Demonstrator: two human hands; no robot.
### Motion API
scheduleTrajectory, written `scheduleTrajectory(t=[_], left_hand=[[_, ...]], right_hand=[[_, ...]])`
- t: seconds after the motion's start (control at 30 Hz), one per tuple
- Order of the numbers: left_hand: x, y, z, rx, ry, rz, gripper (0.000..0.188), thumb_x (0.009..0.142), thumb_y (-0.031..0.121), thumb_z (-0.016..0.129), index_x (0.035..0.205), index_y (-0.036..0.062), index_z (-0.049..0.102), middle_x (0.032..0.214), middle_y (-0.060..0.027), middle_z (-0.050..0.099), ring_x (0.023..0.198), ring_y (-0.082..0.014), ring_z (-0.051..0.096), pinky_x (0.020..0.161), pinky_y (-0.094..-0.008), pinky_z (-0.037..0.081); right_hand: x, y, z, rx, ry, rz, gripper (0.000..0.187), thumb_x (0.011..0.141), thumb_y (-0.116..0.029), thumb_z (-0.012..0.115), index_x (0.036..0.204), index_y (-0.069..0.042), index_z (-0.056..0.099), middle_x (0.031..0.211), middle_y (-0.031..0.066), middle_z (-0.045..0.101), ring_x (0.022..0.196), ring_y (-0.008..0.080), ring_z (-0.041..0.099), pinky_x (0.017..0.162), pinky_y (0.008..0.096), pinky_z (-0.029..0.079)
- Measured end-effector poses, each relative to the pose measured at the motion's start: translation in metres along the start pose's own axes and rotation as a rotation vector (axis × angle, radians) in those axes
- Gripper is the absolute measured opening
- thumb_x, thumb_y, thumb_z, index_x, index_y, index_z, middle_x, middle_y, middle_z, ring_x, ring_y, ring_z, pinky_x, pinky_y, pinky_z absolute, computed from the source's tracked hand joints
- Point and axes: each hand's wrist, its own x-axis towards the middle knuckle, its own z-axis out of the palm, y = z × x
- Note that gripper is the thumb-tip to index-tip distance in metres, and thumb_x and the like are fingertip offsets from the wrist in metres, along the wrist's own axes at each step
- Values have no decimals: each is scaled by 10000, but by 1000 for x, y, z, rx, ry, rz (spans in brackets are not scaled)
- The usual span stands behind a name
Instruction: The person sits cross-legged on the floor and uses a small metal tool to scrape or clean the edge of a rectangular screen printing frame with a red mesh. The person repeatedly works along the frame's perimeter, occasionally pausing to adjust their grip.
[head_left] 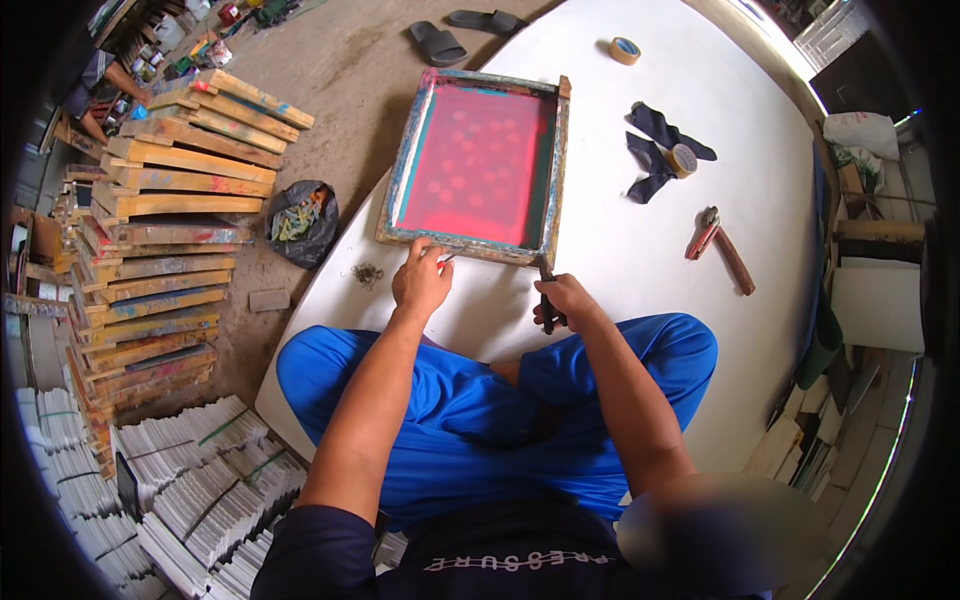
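A screen-printing frame [549, 170] with paint-stained wooden sides and pink mesh lies before me on the white board. My left hand [422, 283] is closed at its near edge, left of the middle. A small red tool [443, 265] with a thin tip shows between its fingers; its kind is unclear. My right hand [566, 298] grips a black-handled tool [546, 302] at the frame's near right corner. It looks like pliers, but its jaws are hard to make out against the wood.
A hammer [735, 262] lies right beside a red-handled tool [703, 235]. Tape rolls [625, 51] and dark cloth [672, 132] sit farther off. Left are stacked wooden frames [190, 180], a black bag [303, 225] and bundled white sheets [200, 480]. Another person's arm [125, 82] shows at the far left.
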Motion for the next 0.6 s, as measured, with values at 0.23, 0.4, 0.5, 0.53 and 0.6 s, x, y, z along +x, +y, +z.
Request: scheduleTrajectory(t=[0.23,0.4,0.5,0.53,0.6], left_hand=[[1,-1,2,20,-12,-10,293,904,289,717,1143,119,722,1401,-86,517,1006,-301,703,878,-446,554],[1,-1,2,44,-26,-20,321,901,333,707,1164,149,724,1414,-60,512,1025,-307,701,872,-452,559],[0,1,0,49,-48,-36,329,897,332,709,1173,154,722,1420,-55,506,1036,-310,697,880,-453,557],[0,0,1,45,-42,-43,321,890,332,719,1161,159,725,1413,-51,516,1046,-310,693,887,-454,554],[1,2,3,33,-31,-54,307,876,330,739,1138,171,733,1399,-42,537,1066,-312,685,900,-457,548]], right_hand=[[10,-4,8,83,-6,68,384,999,-273,580,1152,77,539,830,242,691,663,352,722,480,487,567],[11,-12,21,186,25,108,377,994,-254,577,1177,68,504,871,310,683,703,421,725,536,568,595],[8,-22,21,189,43,139,354,986,-241,578,1162,59,510,879,309,680,700,421,723,533,576,591],[7,-24,20,173,46,145,340,986,-237,575,1154,53,518,874,299,680,686,410,720,529,571,589],[8,-26,14,141,46,163,335,983,-226,568,1149,62,531,885,284,673,663,384,709,500,549,571]])
